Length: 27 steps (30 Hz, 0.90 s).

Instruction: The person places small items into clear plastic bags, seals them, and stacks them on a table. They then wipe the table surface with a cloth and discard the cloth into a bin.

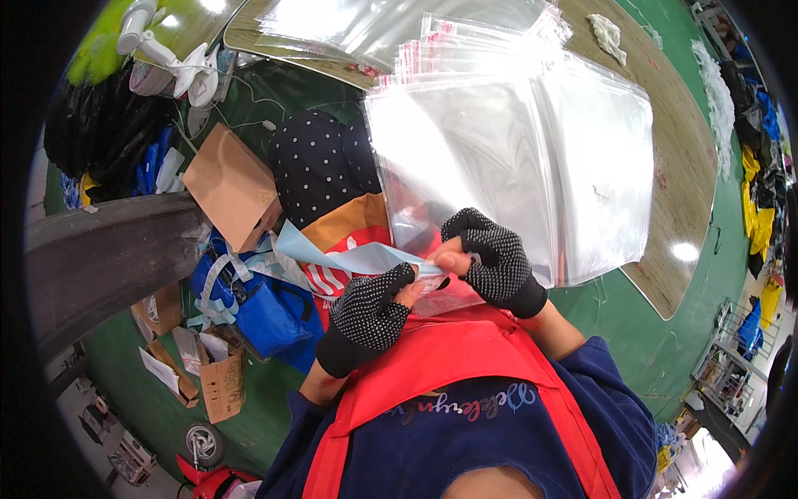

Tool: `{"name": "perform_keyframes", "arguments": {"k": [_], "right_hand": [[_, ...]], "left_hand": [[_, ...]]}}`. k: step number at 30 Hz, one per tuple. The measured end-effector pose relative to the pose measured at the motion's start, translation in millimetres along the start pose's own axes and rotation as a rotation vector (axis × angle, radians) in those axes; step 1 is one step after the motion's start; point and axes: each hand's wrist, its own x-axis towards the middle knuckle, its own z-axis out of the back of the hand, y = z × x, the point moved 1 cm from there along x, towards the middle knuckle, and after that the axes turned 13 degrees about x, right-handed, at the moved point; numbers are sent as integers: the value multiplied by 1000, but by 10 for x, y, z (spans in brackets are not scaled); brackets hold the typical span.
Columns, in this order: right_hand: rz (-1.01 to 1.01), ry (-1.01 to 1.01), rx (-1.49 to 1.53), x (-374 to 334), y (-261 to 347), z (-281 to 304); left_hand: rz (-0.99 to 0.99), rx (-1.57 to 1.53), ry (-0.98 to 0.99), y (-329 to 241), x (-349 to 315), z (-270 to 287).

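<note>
Both my hands wear black fingerless gloves with white dots and meet in front of my red apron point(465, 353). My left hand point(370, 314) is closed, its thumb and fingers pinching a light blue strip point(345, 256) whose loose end trails off to the left. My right hand point(495, 262) pinches the strip's other end, close to the left fingertips. A small whitish piece point(431, 283) shows just below the pinch; its kind I cannot make out. Beyond my right hand lies a large fanned stack of clear plastic bags point(474, 125).
The bags rest on a wood-patterned table point(686, 200), with a crumpled white cloth point(607, 37) at its far right. Left of me are a black polka-dot fabric point(320, 158), cardboard boxes point(229, 179), a blue bag point(278, 328) and a dark beam point(116, 258). The floor point(640, 341) is green.
</note>
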Motion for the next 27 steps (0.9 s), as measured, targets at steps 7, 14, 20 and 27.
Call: {"name": "perform_keyframes", "arguments": {"k": [7,14,20,27], "right_hand": [[399,-292,-1154,64,-224,439],[260,-103,-949,-184,-205,117],[193,-149,-940,-132,-340,-29],[-122,-376,-261,-228,-150,183]], "left_hand": [[201,-250,-120,310,2,198],[311,-533,-163,274,-10,281],[326,-717,-220,227,17,243],[229,-572,-71,205,183,81]]}}
